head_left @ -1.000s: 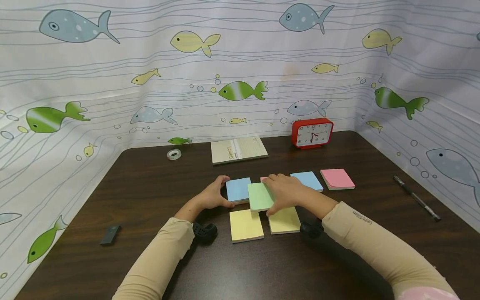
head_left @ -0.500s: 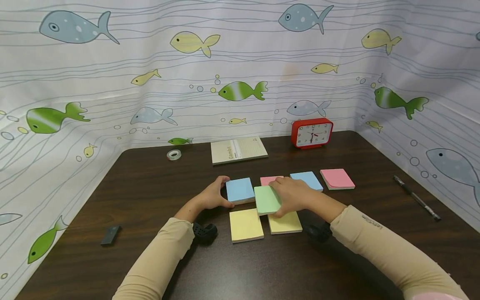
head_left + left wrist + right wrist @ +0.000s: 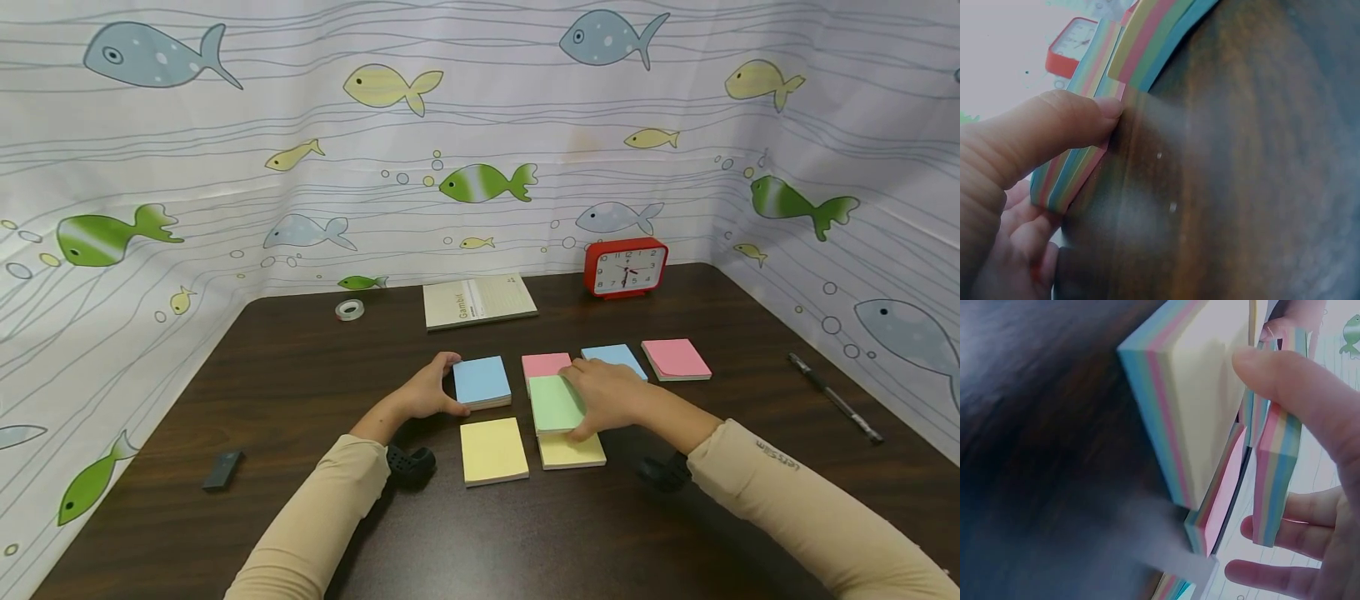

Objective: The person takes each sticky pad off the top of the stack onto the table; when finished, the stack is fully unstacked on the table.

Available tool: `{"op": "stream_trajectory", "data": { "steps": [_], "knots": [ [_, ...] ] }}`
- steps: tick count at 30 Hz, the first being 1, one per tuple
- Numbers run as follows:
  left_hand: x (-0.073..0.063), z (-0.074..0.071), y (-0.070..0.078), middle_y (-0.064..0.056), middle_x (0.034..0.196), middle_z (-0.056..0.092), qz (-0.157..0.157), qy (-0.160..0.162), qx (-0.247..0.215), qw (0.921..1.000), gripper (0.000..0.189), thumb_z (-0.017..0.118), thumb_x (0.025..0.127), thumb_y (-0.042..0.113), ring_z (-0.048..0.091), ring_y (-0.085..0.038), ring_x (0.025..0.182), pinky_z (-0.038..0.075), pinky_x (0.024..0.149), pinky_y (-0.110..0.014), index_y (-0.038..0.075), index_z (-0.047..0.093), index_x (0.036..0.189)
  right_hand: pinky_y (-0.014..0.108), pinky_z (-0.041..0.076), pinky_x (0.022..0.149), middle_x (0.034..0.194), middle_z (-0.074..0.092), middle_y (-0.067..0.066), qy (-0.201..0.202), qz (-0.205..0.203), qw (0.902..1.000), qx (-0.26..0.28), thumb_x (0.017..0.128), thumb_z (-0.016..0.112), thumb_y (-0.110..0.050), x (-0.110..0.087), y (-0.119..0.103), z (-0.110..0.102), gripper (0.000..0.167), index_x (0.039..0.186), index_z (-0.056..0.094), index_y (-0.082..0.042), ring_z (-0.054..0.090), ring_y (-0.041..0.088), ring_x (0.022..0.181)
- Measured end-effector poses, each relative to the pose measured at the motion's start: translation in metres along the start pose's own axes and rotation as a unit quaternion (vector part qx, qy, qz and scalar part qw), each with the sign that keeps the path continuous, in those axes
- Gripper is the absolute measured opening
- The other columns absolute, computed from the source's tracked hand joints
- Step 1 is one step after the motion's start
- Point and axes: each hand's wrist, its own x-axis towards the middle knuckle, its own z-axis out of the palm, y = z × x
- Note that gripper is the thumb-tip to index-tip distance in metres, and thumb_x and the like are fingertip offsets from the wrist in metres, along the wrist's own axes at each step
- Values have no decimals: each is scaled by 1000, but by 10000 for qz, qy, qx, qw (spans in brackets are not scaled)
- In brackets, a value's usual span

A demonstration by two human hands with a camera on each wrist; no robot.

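My left hand (image 3: 426, 390) grips a blue-topped stack of sticky notes (image 3: 482, 382) by its sides, the thumb at the near edge. In the left wrist view two striped pads (image 3: 1082, 169) lie one on the other under that thumb. My right hand (image 3: 609, 395) holds a green-topped sticky note pad (image 3: 557, 404) between thumb and fingers. It is over parts of a yellow pad (image 3: 573, 452) and a pink pad (image 3: 546, 365). The right wrist view shows the held pad's striped edge (image 3: 1275, 478) apart from the yellow pad (image 3: 1204, 394). Another yellow pad (image 3: 493, 452) lies in front of the blue stack.
To the right lie a blue pad (image 3: 615, 361), a pink pad (image 3: 676, 359) and a pen (image 3: 836, 398). Along the back are a tape roll (image 3: 349, 310), a notebook (image 3: 480, 302) and a red clock (image 3: 626, 267). A small dark block (image 3: 222, 471) lies at left.
My right hand has carried the green-topped pad rightward and slightly nearer, away from the blue stack, uncovering more of the pink pad. My left hand keeps its place on the blue stack.
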Motion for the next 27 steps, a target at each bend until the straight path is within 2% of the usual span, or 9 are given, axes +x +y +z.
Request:
{"op": "stream_trajectory", "data": {
  "steps": [11, 19, 27],
  "knots": [
    [1, 1, -2, -16, 136, 25, 32, -10, -101, 9999, 86, 79, 62, 16, 26, -29, 124, 28, 95, -42, 3, 28, 129, 35, 42, 61, 103, 50, 6, 9, 11, 10000, 14, 54, 71, -55, -16, 11, 1, 85, 118, 48, -5, 47, 21, 86],
    [1, 1, -2, -16, 136, 25, 25, 12, -85, 10000, 86, 79, 62, 16, 26, -29, 124, 28, 95, -42, 3, 28, 129, 39, 43, 64, 100, 51, 3, -59, -21, 9998, 165, 52, 72, -56, -27, 20, 0, 85, 116, 49, -5, 47, 20, 86],
    [1, 1, -2, -16, 136, 25, 16, 4, -54, 10000, 85, 79, 62, 16, 26, -28, 124, 28, 95, -42, 4, 28, 130, 43, 42, 71, 107, 51, 9, -101, 134, 9994, 290, 52, 74, -52, -39, 34, 3, 86, 118, 48, -3, 48, 24, 91]
  ]
}}
